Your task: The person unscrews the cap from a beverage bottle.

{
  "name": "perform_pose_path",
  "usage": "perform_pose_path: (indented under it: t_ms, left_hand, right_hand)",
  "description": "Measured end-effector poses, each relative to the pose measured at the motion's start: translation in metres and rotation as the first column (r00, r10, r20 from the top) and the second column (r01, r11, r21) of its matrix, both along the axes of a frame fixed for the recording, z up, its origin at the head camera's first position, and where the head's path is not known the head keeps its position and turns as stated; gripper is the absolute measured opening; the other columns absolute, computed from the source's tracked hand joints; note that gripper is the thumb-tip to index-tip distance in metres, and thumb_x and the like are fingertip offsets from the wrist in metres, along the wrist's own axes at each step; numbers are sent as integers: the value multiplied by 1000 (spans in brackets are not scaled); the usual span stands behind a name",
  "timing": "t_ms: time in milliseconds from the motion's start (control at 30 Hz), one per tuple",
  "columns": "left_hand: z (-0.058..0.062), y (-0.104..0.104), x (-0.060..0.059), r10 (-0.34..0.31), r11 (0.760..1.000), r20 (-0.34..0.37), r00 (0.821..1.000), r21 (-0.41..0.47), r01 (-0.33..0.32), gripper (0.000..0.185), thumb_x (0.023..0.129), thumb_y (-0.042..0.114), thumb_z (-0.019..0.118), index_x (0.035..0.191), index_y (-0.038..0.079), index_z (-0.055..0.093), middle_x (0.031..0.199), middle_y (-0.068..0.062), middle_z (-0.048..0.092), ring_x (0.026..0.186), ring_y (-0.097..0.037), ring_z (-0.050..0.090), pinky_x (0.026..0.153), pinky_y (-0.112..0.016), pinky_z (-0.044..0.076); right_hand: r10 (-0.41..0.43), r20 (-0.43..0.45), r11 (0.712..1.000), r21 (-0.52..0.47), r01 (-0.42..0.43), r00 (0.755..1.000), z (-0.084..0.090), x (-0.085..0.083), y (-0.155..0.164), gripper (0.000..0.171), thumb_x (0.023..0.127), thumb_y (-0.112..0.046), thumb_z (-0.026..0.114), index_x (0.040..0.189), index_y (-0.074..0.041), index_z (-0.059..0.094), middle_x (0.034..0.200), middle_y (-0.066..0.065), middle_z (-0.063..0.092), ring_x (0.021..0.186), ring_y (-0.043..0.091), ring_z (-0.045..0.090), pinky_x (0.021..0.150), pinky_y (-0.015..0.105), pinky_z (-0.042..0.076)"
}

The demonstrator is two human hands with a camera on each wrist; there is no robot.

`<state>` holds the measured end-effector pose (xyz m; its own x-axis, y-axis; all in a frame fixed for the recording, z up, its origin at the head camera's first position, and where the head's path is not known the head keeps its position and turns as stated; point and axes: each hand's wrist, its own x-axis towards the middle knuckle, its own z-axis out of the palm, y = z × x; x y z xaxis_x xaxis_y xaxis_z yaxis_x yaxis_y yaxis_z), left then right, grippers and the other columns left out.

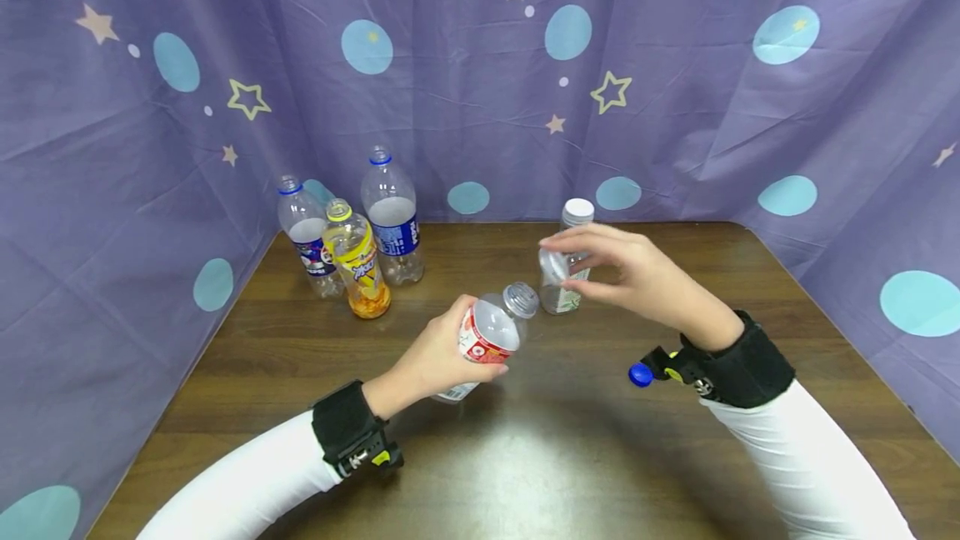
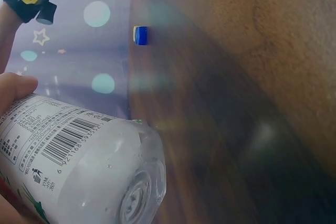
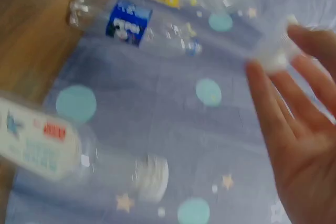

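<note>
your left hand grips a small bottle, tilted, lower centre, neck bare. right hand pinches its clear cap just right of it, centre frame. step looks like uncapping done; next likely set cap down. left wrist view alone shows barcode; blue cap on table.

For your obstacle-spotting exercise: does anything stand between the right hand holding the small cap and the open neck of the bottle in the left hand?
Nothing visible does. The right hand pinches the cap just above and right of the bottle gripped by the left hand; the capped bottle stands behind.
</note>
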<state>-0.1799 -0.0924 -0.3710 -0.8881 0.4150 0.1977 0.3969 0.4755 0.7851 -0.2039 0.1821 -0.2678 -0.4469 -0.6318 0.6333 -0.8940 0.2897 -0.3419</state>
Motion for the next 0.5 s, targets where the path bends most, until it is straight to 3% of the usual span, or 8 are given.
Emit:
perform_pose_path:
  t_ms: [67, 133, 200, 267, 333, 400, 433, 500]
  left_hand:
    - [0, 0, 0, 9, 1000, -3, 1000, 0, -9, 71, 63, 31, 89, 120, 18, 48, 97, 6, 65, 84, -8, 62, 75, -27, 52]
    - [0, -1, 0, 15, 1000, -7, 1000, 1, -15, 71, 63, 30, 89, 119, 17, 49, 96, 6, 65, 84, -9, 62, 75, -28, 52]
    - [-1, -1, -1, 17, 1000, -12, 1000, 1, -17, 70, 63, 29, 89, 119, 18, 49, 96, 6, 65, 83, -9, 62, 75, -28, 52]
    - [0, 0, -2, 16, 1000, -15, 1000, 2, -16, 70, 63, 27, 90, 119, 18, 49, 95, 5, 65, 83, -9, 62, 75, -28, 52]
    - [0, 0, -2, 13, 1000, -18, 1000, 1, -13, 70, 63, 28, 90, 119, 18, 49, 95, 6, 65, 83, -9, 62, 75, -28, 52]
    - [1, 1, -2, 11, 1000, -19, 1000, -1, -11, 70, 63, 28, 90, 119, 18, 49, 95, 6, 65, 83, -9, 62, 75, -28, 52]
    - [1, 1, -2, 10, 1000, -20, 1000, -3, -10, 70, 62, 28, 90, 119, 18, 49, 95, 6, 65, 83, -9, 62, 75, -28, 52]
    - [0, 1, -2, 10, 1000, -21, 1000, -9, -10, 70, 63, 29, 89, 119, 18, 49, 95, 6, 65, 83, -9, 62, 75, -27, 52]
  right_hand:
    - [-87, -60, 979, -188, 75, 994, 4, 0, 11, 54, 67, 22, 72, 118, 8, 62, 119, 18, 64, 103, 9, 63, 80, 21, 54]
    - [-239, -92, 903, -387, 186, 967, 7, -1, 23, 52, 67, 26, 69, 116, 12, 61, 117, 19, 63, 103, 12, 63, 82, 21, 54]
    - [-413, -96, 793, -527, 306, 906, 9, -3, 36, 48, 69, 25, 68, 115, 12, 61, 117, 17, 63, 104, 14, 63, 84, 20, 53]
    - [-564, -96, 711, -561, 423, 820, 8, -7, 52, 44, 74, 18, 69, 117, 8, 63, 119, 16, 63, 106, 15, 62, 86, 16, 51]
    - [-672, -125, 680, -493, 542, 730, 1, -14, 71, 43, 76, 14, 70, 118, 5, 63, 120, 18, 62, 105, 22, 62, 88, 10, 47]
    - [-710, -176, 691, -357, 628, 682, -12, -21, 91, 44, 76, 13, 71, 119, 2, 63, 118, 20, 62, 104, 28, 62, 90, 16, 48]
    - [-715, -193, 697, -261, 668, 672, -20, -23, 100, 45, 76, 13, 71, 119, 2, 63, 116, 21, 62, 102, 32, 62, 89, 22, 51]
    - [-705, -204, 697, -26, 716, 679, -38, -25, 118, 42, 72, 18, 69, 112, 7, 62, 107, 25, 62, 93, 41, 61, 84, 36, 53]
